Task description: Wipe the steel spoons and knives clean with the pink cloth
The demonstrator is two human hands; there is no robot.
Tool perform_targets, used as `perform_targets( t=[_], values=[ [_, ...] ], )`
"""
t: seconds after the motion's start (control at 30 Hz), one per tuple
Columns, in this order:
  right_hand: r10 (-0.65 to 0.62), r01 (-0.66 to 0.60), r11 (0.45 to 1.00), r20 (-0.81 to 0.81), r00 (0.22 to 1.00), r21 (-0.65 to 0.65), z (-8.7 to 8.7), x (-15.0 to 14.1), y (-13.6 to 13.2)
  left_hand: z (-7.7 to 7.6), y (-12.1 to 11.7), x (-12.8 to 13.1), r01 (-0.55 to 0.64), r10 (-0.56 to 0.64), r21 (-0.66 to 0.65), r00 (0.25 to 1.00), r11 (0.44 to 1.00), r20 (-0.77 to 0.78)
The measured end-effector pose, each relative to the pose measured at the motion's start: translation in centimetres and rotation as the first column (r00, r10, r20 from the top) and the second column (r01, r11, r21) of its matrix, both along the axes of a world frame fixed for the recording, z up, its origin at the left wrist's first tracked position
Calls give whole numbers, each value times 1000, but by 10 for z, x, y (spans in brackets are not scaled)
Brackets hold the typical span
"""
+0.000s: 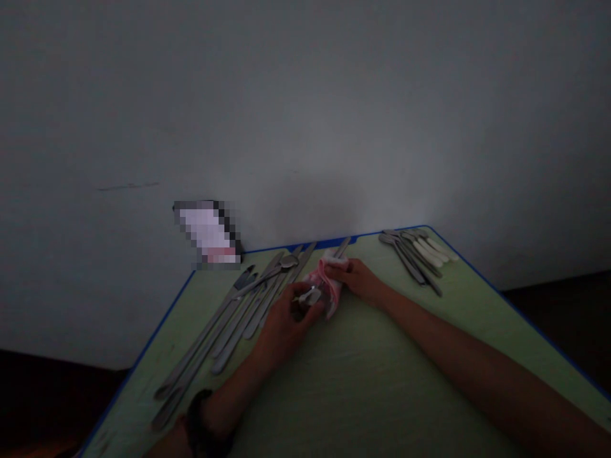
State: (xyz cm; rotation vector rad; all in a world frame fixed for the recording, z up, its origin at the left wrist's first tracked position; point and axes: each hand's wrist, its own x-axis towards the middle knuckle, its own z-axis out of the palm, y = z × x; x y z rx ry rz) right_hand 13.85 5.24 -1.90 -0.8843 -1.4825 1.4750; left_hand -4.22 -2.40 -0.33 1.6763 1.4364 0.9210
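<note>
Pink cloth (336,291) is gripped by the right hand (358,280), a shiny utensil (311,296) by the left hand (285,324), beside cutlery (252,326).

Dim — faint shadow on wall (305,114)

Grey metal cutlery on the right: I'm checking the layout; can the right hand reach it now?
Probably yes: only tabletop seems to separate the right hand from that cutlery, though it must likely release the pink cloth first.

From afar I view the table (405,381) before the wall (334,95). A cutlery row (233,343) lies at left, one spoon (289,261) across it; a second cutlery group (413,260) lies far right, the cloth (335,291) between.
</note>
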Motion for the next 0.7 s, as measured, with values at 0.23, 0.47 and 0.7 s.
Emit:
perform_targets(
  t=[0.23,0.47,0.7],
  values=[
    [45,-48,998,81,996,47,-2,-2,2,4,0,2,3,0,31,994,1000,-105],
    [-24,25,999,-17,1000,20,-3,-3,1,2,2,-2,56,-56,-25,998,998,3],
    [-40,22,996,-216,976,-84,-3,-4,2,3,6,-5,72,-69,-47,996,996,62]
  ],
)
